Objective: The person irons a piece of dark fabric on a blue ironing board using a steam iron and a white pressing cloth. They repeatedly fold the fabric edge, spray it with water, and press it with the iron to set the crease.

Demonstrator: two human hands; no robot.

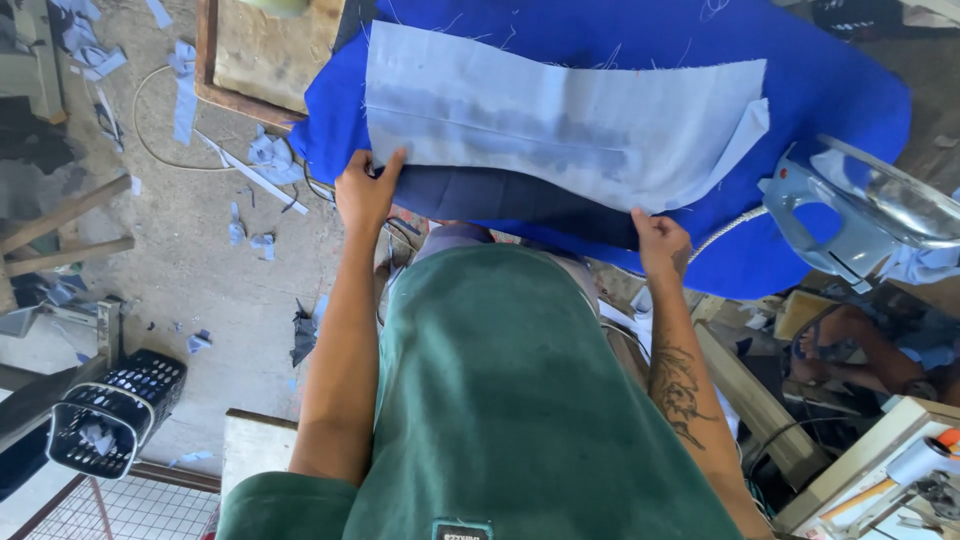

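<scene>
A pale blue fabric panel (560, 115) lies flat on a bright blue padded ironing surface (840, 90). Its near edge is folded, showing a dark navy side (500, 195). My left hand (365, 190) grips the fabric's near-left corner, fingers over the edge. Pinching the near edge further right is my right hand (660, 243). A steam iron (850, 215) with a shiny soleplate rests tilted on the pad's right end, apart from both hands.
Fabric scraps (185, 90) litter the concrete floor at left. A black plastic basket (115, 410) stands lower left. A wooden frame (255, 60) sits beyond the pad's left end. Another person's arm (860, 345) shows at the right, near a cluttered workbench (900, 470).
</scene>
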